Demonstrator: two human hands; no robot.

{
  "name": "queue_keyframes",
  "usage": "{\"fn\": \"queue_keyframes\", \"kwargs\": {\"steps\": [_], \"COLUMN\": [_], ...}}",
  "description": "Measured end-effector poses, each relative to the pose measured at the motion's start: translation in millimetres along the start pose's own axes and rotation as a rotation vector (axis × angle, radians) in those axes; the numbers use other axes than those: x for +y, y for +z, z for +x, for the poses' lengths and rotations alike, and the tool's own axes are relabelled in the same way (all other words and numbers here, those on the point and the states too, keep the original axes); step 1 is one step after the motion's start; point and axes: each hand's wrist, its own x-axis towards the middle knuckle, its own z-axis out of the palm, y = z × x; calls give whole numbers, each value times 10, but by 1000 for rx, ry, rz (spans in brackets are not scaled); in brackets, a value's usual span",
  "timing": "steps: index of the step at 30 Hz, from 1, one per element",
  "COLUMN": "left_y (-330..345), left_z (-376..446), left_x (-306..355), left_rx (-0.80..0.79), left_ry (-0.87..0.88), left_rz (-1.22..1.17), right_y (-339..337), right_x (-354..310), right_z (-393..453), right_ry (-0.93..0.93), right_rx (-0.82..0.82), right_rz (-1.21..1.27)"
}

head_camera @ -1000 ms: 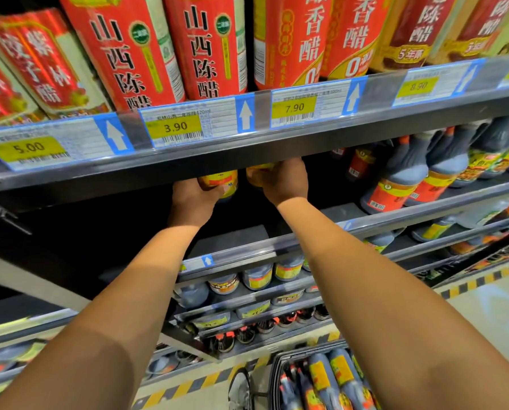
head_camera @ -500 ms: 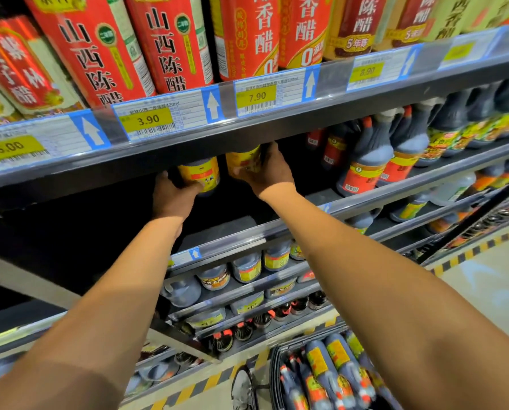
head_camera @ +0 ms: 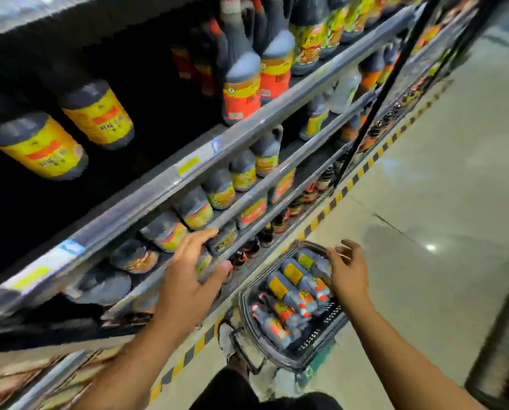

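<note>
Two dark bottles with yellow labels [head_camera: 40, 146] [head_camera: 99, 113] stand side by side on the dark upper shelf at the left, with no hand on them. My left hand [head_camera: 188, 273] hangs lower, fingers spread and holding nothing, in front of the bottles on a lower shelf. My right hand [head_camera: 348, 270] hovers with loosely curled, empty fingers over the far end of a black shopping basket [head_camera: 330, 318] on the floor. Several dark sauce bottles [head_camera: 288, 294] with orange and yellow labels lie in the basket. The picture is blurred by motion.
Grey shelf rails [head_camera: 247, 128] run diagonally, packed with dark sauce bottles. Yellow-and-black tape [head_camera: 330, 202] marks the floor along the shelf foot. A black upright post [head_camera: 386, 84] stands at the right, and a dark object [head_camera: 502, 335] sits at the right edge. The tiled floor [head_camera: 454, 202] lies beyond.
Both hands have let go of the two yellow-labelled bottles, left on the upper shelf, and dropped down. My view has tilted down to the basket on the floor.
</note>
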Motion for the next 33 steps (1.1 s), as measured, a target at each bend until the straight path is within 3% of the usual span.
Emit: {"fn": "queue_keyframes", "kwargs": {"steps": [6, 9, 12, 18, 28, 33], "left_y": [1297, 1805, 2281, 3371, 4747, 5046], "left_z": [287, 421, 652, 1253, 1761, 1850], "left_x": [-624, -868, -1120, -1801, -2773, -3024], "left_rx": [-520, -741, -866, -1013, -1140, -1105], "left_ry": [-84, -82, -7, 159, 390, 557], "left_rz": [233, 350, 449, 636, 809, 823], "right_y": [-412, -355, -130, 764, 1877, 2262], "right_x": [1487, 1889, 2150, 2727, 3371, 3578], "right_z": [-82, -222, -282, -114, 674, 1075], "right_ry": [559, 776, 910, 1060, 1121, 1176], "right_rx": [33, 50, 84, 57, -78, 54], "right_rz": [192, 287, 359, 469, 581, 826]}}
